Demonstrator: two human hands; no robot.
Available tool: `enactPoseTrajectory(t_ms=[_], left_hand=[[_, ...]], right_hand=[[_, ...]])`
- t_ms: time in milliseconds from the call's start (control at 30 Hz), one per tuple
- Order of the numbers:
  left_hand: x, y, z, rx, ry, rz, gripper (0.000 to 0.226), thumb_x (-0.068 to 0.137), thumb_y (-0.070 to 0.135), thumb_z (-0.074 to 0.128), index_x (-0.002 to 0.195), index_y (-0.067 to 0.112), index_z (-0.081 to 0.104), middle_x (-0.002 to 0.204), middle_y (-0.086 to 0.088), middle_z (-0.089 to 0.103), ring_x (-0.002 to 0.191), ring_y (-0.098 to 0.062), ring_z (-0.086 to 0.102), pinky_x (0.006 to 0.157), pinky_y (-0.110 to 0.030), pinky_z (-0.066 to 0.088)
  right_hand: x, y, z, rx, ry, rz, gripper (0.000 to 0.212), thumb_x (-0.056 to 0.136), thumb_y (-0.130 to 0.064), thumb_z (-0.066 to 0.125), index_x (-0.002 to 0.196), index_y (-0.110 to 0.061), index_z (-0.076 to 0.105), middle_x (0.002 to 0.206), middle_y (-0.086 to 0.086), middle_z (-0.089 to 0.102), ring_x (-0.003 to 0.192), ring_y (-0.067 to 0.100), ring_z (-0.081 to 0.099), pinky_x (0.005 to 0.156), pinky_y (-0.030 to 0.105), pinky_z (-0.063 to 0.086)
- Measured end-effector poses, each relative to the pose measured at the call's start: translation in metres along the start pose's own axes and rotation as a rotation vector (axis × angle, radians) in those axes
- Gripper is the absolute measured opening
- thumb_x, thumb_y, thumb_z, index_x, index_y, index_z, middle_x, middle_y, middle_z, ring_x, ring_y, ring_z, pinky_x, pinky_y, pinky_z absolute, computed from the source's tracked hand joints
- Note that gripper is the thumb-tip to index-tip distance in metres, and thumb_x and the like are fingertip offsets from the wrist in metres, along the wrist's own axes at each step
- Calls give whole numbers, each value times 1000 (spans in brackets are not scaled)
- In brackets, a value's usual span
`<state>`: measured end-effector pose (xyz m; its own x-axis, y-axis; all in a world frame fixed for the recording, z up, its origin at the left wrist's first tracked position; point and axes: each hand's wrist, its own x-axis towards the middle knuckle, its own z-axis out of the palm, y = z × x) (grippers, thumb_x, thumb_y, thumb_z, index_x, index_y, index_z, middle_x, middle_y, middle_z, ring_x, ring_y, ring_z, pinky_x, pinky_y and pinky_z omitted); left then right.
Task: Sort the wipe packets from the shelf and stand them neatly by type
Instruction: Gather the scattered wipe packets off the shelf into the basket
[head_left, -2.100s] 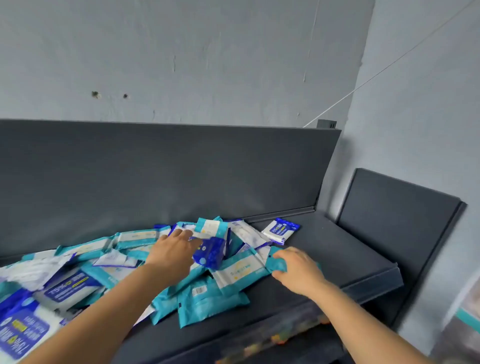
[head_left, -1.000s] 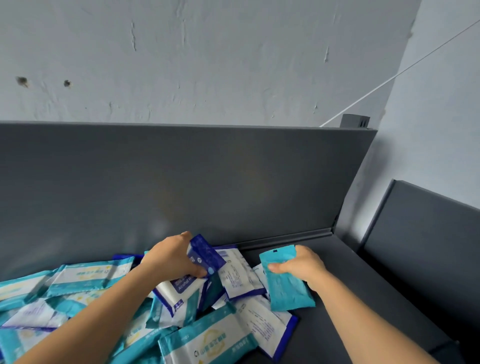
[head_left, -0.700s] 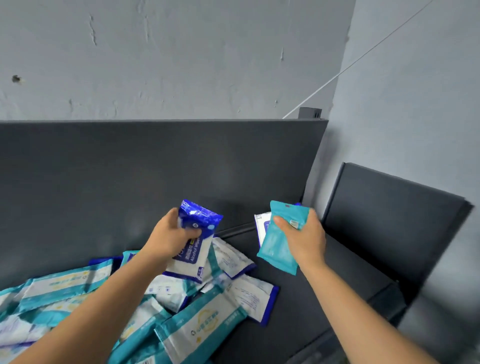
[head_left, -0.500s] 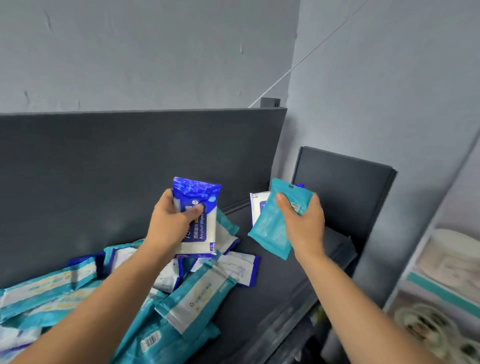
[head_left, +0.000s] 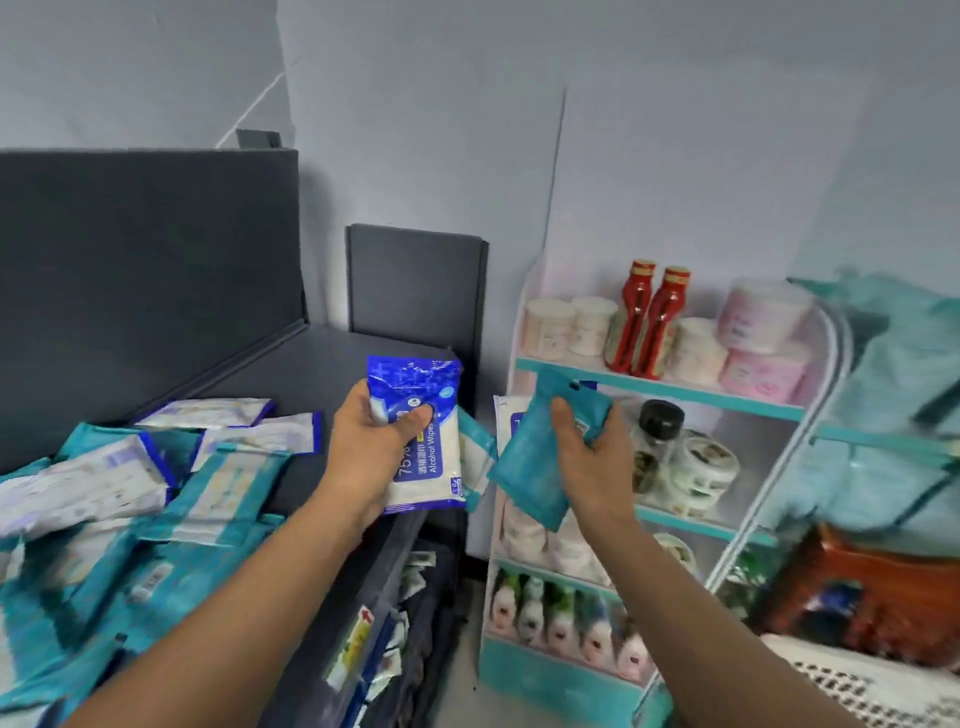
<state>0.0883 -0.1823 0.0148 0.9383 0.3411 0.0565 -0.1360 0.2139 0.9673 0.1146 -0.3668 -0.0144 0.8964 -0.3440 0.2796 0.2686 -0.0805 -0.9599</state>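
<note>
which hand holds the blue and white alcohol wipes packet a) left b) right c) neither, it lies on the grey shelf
a: the left hand grips the blue and white alcohol wipes packet, while the right hand holds a plain teal packet.

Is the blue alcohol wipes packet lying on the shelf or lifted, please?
Lifted: the left hand grips the blue packet in midair.

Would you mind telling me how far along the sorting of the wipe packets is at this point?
Early on. Done: no packets stand sorted in view. In hand: the left hand grips a blue alcohol wipes packet, the right hand a teal packet; each seems to have another packet behind it. Left: the mixed pile lying flat on the grey shelf needs sorting and standing.
</note>
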Motion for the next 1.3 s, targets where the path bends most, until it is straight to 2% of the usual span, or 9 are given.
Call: enactPoseTrajectory(t_ms=[100,167,267,467,700,833,933,1100,1300], left_hand=[[-26,-19,40,8,-103,-52,26,84,-3,67,89,19,54,86,-8,70,62,-17,67,65,-37,57],[-47,-34,72,17,-183,-69,27,84,-5,65,87,19,54,86,-8,69,62,-16,67,68,-38,56],[-80,-58,118,42,-267,-109,26,85,-5,64,88,19,54,84,-4,70,60,-12,68,57,-30,57],[-161,-112,208,154,-370,-268,28,84,7,71,102,21,55,96,-6,70,77,-24,70,66,-38,57],[-252,-175,298,231,-476,-311,26,85,5,70,93,25,55,87,1,69,68,-14,68,57,-29,52],[-275,-212,334,341,-518,-322,29,86,7,69,88,30,50,88,0,68,69,-15,68,62,-34,56],[-278,-246,361,446,-567,-350,26,86,14,70,93,31,51,95,-2,68,78,-23,70,75,-47,58],[-268,-309,404,602,-652,-357,32,87,16,68,108,22,45,100,-1,61,82,-15,62,68,-30,50],[-255,-392,421,816,-720,-428,41,86,15,69,119,22,46,106,-2,58,93,-21,60,87,-37,49]], right_hand=[[-11,6,-56,-77,66,56,11,95,-29,55,88,-26,46,89,5,61,84,25,63,79,48,54],[-20,7,-102,-114,116,67,10,95,-19,51,88,-23,45,88,8,60,81,25,60,75,45,52],[-36,6,-167,-173,176,85,12,95,-10,46,88,-20,45,83,2,56,74,17,54,68,33,45],[-70,20,-302,-294,247,175,12,91,-6,53,100,-13,51,85,-2,60,78,16,58,75,36,50],[-99,48,-430,-397,275,348,19,89,-17,64,102,-22,51,92,-8,63,91,16,64,82,43,55],[-101,75,-474,-420,304,431,23,89,-14,65,102,-22,49,91,-9,60,93,16,62,77,33,53],[-89,105,-499,-433,312,512,26,88,-15,67,105,-23,49,99,-6,61,97,17,62,82,39,57],[-62,165,-529,-555,263,610,28,88,-19,68,105,-24,47,99,-8,59,91,12,59,73,30,56],[-42,241,-553,-700,103,765,33,87,-15,65,116,-19,49,99,-2,61,84,17,60,67,32,52]])
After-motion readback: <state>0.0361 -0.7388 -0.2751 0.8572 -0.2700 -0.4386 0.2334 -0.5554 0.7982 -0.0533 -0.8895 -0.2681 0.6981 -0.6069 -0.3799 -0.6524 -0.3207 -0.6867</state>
